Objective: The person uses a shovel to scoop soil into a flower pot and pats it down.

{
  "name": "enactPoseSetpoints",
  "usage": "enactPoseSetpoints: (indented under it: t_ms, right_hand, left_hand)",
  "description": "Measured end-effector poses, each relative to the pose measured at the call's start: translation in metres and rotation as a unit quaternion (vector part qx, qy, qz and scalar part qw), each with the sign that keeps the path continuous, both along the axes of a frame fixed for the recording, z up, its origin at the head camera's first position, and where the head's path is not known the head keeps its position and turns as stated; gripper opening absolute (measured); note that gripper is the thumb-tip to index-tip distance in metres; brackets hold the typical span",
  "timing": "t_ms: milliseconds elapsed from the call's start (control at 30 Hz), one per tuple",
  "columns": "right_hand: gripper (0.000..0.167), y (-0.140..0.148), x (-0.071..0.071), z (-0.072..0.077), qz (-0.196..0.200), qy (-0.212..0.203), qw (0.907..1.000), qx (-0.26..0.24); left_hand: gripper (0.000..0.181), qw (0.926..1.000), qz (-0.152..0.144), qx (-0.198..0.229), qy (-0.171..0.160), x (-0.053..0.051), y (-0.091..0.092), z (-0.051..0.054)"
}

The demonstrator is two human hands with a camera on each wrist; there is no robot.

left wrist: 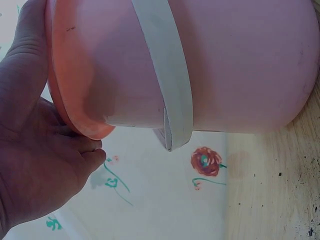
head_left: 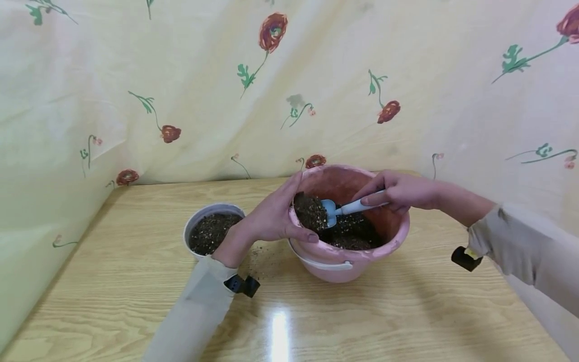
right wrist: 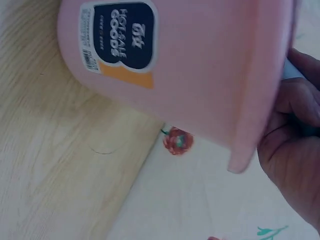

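Note:
A pink bucket (head_left: 332, 269) stands on the table with dark soil (head_left: 355, 236) inside. My left hand (head_left: 275, 215) grips its rim on the left side, the thumb along the front; in the left wrist view, fingers of that hand (left wrist: 45, 165) bend at the rim. Over the bucket's opening my right hand (head_left: 395, 191) holds a small trowel (head_left: 330, 213) by its pale handle. The trowel's blue blade carries a heap of soil (head_left: 311, 211) near the left rim. In the right wrist view the bucket's wall (right wrist: 200, 60) hides most of the trowel.
Left of the bucket, partly behind my left wrist, stands a pale pot (head_left: 186, 236) with dark soil in it. Soil crumbs (head_left: 260, 259) lie scattered between pot and bucket. A flowered cloth (head_left: 203, 75) hangs behind the wooden table (head_left: 113, 281). The bucket's white handle (head_left: 323, 265) hangs down in front.

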State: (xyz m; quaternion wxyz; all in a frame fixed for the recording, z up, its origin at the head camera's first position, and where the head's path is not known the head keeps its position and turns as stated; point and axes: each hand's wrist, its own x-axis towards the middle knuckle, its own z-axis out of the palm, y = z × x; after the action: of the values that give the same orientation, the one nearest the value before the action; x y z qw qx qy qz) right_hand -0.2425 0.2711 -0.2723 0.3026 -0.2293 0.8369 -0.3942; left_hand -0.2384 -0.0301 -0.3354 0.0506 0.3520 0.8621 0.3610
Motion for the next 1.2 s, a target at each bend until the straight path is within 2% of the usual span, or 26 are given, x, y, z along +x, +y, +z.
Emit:
enactPoseSetpoints:
  t_ms: [200, 367, 433, 600, 733, 833, 967, 1033, 1133, 1200]
  right_hand:
    - [0.030, 0.005, 0.009, 0.012, -0.015, 0.001, 0.9999, -0.003]
    - [0.030, 0.009, 0.020, 0.016, -0.023, 0.013, 0.9995, -0.016]
    - [0.032, 0.011, 0.026, 0.015, -0.033, 0.020, 0.9988, -0.028]
    - [0.034, 0.016, 0.038, 0.007, -0.070, 0.021, 0.9950, -0.068]
    - [0.028, 0.019, 0.046, 0.000, -0.067, 0.017, 0.9902, -0.122]
    - [0.027, 0.018, 0.050, -0.003, -0.058, 0.010, 0.9863, -0.154]
    - [0.027, 0.015, 0.056, -0.006, -0.076, 0.013, 0.9805, -0.181]
    - [0.027, 0.013, 0.060, -0.009, -0.091, 0.014, 0.9766, -0.194]
    - [0.029, 0.012, 0.066, -0.012, -0.111, 0.008, 0.9697, -0.217]
    - [0.031, 0.012, 0.069, -0.015, -0.119, -0.006, 0.9631, -0.242]
  left_hand:
    - [0.136, 0.9999, -0.009, 0.009, 0.005, 0.000, -0.001, 0.001]
    - [0.136, 0.9998, -0.010, 0.016, 0.008, -0.001, -0.001, 0.001]
    - [0.133, 0.9990, -0.024, 0.031, 0.020, -0.002, 0.000, 0.001]
    - [0.132, 0.9986, -0.026, 0.039, 0.025, -0.002, 0.001, 0.000]
    - [0.135, 0.9985, -0.024, 0.043, 0.026, -0.002, 0.001, -0.002]
    - [0.133, 0.9962, -0.043, 0.062, 0.044, -0.005, 0.001, -0.003]
    - [0.124, 0.9887, -0.086, 0.105, 0.065, -0.008, 0.003, -0.005]
    - [0.120, 0.9847, -0.100, 0.129, 0.061, -0.008, 0.004, -0.005]
    - [0.118, 0.9806, -0.109, 0.159, 0.035, -0.007, 0.006, -0.007]
    - [0.123, 0.9862, -0.081, 0.143, 0.020, -0.005, 0.005, -0.008]
